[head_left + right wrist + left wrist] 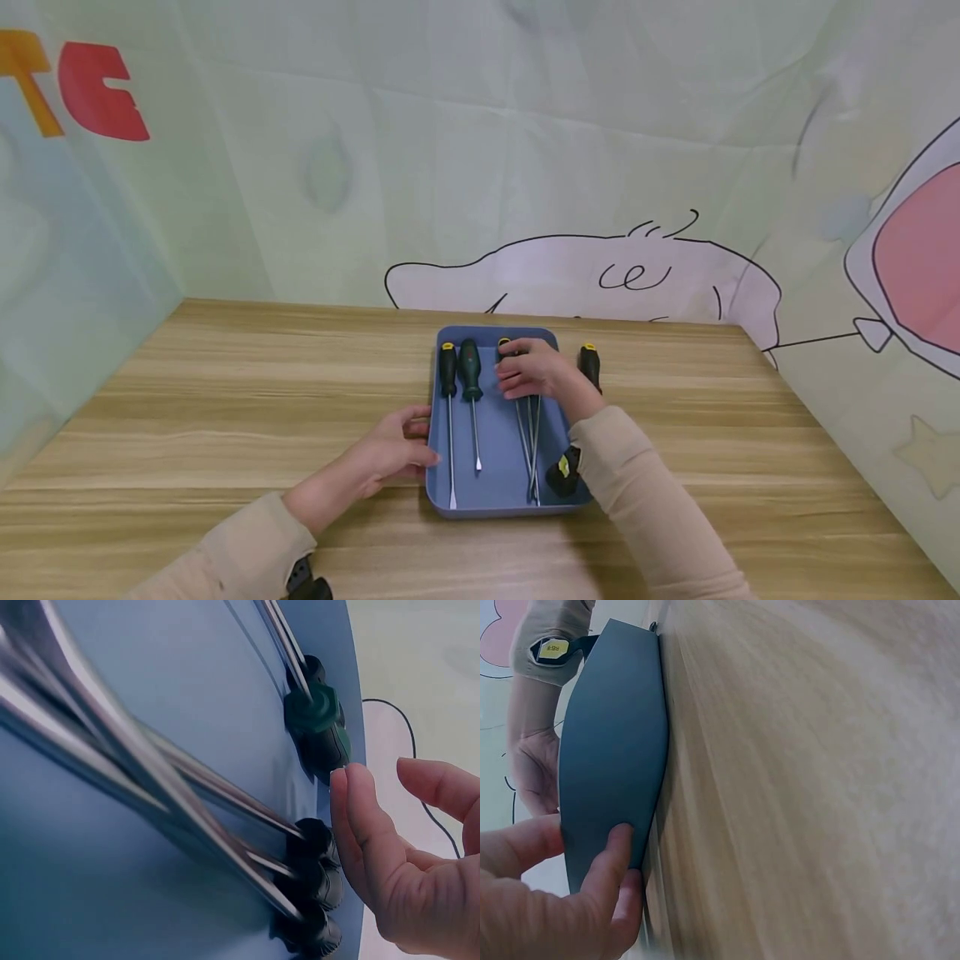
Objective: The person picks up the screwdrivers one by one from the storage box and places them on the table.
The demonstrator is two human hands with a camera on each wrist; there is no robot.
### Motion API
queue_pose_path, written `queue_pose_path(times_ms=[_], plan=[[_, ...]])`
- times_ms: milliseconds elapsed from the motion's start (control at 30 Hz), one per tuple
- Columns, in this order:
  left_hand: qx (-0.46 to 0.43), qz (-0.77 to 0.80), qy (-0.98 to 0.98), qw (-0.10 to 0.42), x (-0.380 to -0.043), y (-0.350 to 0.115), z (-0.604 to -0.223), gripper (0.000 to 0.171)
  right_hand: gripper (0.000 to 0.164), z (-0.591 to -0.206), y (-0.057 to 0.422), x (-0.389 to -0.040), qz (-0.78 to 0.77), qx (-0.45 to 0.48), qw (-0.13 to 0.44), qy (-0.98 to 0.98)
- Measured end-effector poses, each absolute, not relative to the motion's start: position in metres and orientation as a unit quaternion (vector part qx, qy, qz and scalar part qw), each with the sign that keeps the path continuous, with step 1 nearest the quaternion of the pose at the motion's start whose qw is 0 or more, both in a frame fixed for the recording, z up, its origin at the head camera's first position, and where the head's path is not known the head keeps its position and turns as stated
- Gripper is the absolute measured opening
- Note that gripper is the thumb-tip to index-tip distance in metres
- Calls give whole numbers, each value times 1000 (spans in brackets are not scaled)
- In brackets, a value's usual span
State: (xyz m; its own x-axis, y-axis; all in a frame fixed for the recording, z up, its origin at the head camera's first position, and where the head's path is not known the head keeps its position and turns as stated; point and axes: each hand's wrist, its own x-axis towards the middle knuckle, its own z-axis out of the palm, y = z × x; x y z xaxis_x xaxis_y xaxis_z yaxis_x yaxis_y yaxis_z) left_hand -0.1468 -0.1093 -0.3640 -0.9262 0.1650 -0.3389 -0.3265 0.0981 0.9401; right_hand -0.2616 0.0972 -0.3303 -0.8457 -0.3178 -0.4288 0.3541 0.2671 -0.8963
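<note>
A blue tray (495, 492) lies on the table with screwdrivers in it. At its left side are a black screwdriver with a yellow end (448, 371) and a green-handled screwdriver (469, 371). Three more screwdrivers (304, 889) lie on the right, their shafts crossing. Over their handles hovers my right hand (534, 371), fingers loosely bent and thumb apart, with nothing between them. My left hand (393, 450) touches the tray's left outer wall (611, 750), fingertips on the wall and one digit at the rim.
Another black screwdriver (590, 365) with a yellow end lies on the wooden table (300, 358), just right of the tray and partly behind my right forearm. A black wrist device (564, 473) overlaps the tray's near right corner. A printed cloth backdrop (450, 167) rises behind the table.
</note>
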Motion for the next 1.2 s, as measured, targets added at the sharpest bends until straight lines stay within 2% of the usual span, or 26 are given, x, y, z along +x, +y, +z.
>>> queue_pose_path(times_ms=[633, 1200], plan=[[-48, 678, 710, 185, -146, -110, -365, 71, 53, -342, 76, -260, -608, 30, 278, 743], [-47, 674, 712, 191, -146, -110, -362, 70, 59, -348, 56, -256, -605, 50, 247, 756]])
